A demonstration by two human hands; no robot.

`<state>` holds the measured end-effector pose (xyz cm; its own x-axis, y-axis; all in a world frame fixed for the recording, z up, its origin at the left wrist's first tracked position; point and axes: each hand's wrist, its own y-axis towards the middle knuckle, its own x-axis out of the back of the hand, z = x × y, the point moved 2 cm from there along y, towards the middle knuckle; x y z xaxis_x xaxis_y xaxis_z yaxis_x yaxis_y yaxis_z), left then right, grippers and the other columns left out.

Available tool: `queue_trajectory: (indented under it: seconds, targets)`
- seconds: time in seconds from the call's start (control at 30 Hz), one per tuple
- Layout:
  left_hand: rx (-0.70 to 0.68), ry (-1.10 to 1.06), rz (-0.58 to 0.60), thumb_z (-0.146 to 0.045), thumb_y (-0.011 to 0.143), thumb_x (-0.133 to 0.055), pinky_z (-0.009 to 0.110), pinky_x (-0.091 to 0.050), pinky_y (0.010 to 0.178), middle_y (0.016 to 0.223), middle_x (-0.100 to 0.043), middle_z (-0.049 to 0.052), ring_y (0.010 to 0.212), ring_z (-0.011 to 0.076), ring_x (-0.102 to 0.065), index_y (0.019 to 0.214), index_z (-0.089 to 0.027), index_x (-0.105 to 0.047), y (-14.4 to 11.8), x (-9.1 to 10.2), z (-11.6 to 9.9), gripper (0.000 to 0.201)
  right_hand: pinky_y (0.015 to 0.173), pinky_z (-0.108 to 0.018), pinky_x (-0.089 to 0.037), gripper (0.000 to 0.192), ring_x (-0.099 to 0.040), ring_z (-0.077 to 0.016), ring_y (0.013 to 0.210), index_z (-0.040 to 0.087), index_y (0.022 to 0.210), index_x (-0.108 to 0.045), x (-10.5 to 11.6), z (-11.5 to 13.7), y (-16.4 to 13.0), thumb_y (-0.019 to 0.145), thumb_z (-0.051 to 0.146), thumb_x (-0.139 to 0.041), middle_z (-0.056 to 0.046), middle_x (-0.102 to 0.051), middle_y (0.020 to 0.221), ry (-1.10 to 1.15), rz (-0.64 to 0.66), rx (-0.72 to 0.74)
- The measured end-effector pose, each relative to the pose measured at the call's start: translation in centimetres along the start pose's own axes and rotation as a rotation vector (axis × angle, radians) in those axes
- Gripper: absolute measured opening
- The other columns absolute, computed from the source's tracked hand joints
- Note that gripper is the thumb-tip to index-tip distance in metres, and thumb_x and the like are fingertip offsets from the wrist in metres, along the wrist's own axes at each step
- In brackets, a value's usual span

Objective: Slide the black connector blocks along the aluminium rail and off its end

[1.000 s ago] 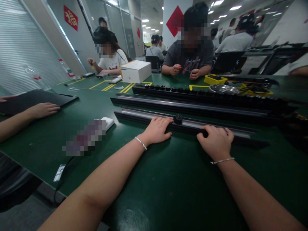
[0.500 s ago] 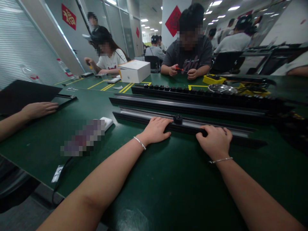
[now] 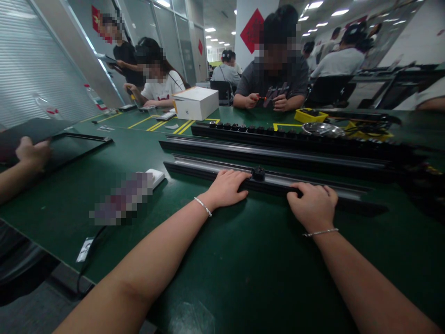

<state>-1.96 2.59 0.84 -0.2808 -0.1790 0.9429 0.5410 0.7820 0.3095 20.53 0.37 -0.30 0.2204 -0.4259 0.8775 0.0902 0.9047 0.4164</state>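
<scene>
A long black channel rail point(image 3: 194, 168) with a shiny inner face lies across the green table in front of me. One small black socket-like block point(image 3: 258, 173) sits in its channel near the middle. My left hand point(image 3: 227, 189) grips the rail's near wall just left of the block, fingers over the top and fingertips by the block. Further right, my right hand point(image 3: 314, 206) is closed on the same wall, fingers curled over its edge. Behind lie a second channel rail point(image 3: 215, 145) and a black strip point(image 3: 239, 131) bearing a row of several similar blocks.
On the left, another person's hand point(image 3: 33, 153) holds a dark panel point(image 3: 38, 128) above a black frame point(image 3: 86, 137). A blurred-out object with a white end point(image 3: 157, 178) lies nearer. A white box point(image 3: 196, 104), yellow tray point(image 3: 310, 114) and metal dish point(image 3: 323, 129) stand farther back.
My hands and the rail keep nearly the same place. At left, the other person's hand has gripped and shifted the dark panel, uncovering more of the frame. A standing person behind has come further into view.
</scene>
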Motion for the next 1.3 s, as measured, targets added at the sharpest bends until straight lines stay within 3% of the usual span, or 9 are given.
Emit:
queue_trajectory:
  seconds: [0.37,1.3]
  targets:
    - [0.023,-0.017,0.026,-0.037,0.082,-0.053,0.039,-0.034,0.096,0.119,-0.061,0.004,0.110,0.0230,-0.052,0.124,-0.023,-0.049,0.14,-0.12,0.12,0.045,0.094,-0.043,-0.027,0.033,-0.055,-0.0221,0.084,0.019,0.086,-0.070,-0.09,0.06,-0.13,0.073,0.024,-0.040,-0.006,-0.069,0.086,0.012,-0.067,0.015]
    - [0.039,-0.033,0.048,-0.035,0.083,-0.051,0.039,-0.034,0.095,0.121,-0.061,0.002,0.109,0.0220,-0.052,0.124,-0.025,-0.049,0.25,-0.18,0.32,0.042,0.086,-0.042,-0.032,0.032,-0.056,-0.0233,0.082,0.018,0.087,-0.071,0.15,0.09,-0.08,0.074,0.023,-0.043,-0.006,-0.070,0.085,0.001,-0.049,0.012]
